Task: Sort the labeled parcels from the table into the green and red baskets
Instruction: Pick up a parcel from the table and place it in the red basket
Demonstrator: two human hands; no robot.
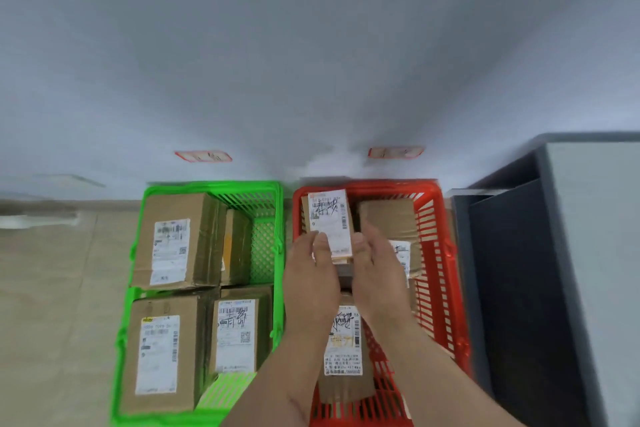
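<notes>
Now | green basket: 4 parcels | red basket: 3 | both hands grasping labeled parcel

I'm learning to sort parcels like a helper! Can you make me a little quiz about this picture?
1. True or false: both hands hold one parcel over the red basket.
2. Which basket holds the two biggest boxes: A green, B red?
3. What white thing is stuck on the parcels?

Key: 1 true, left hand and right hand grip it together. 2 A, green basket. 3 A shipping label.
</notes>
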